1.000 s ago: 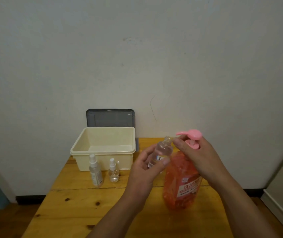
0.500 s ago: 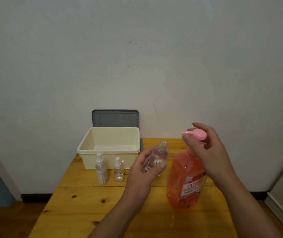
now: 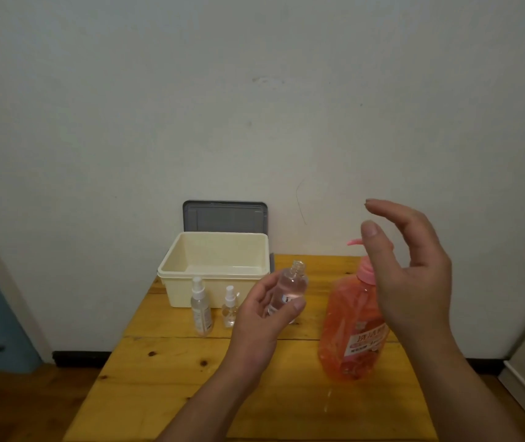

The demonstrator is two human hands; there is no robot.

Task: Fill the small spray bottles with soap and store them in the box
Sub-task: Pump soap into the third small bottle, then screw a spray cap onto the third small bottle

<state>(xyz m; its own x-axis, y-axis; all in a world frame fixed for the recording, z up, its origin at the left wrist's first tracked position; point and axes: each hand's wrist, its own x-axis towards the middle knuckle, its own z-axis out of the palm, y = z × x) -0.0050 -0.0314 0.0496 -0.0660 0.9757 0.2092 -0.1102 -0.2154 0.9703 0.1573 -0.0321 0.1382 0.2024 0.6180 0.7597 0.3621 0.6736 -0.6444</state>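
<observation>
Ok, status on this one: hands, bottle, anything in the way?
Left hand grips uncapped small bottle, tilted. Right hand open at soap jug pump. Two capped spray bottles stand before the box; nothing blocks the pump.

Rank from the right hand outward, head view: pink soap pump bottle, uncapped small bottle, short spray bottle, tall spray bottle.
1. pink soap pump bottle, directly beside the right hand.
2. uncapped small bottle, held in the left hand.
3. short spray bottle, standing before the box.
4. tall spray bottle, left of the short one, farthest.
</observation>
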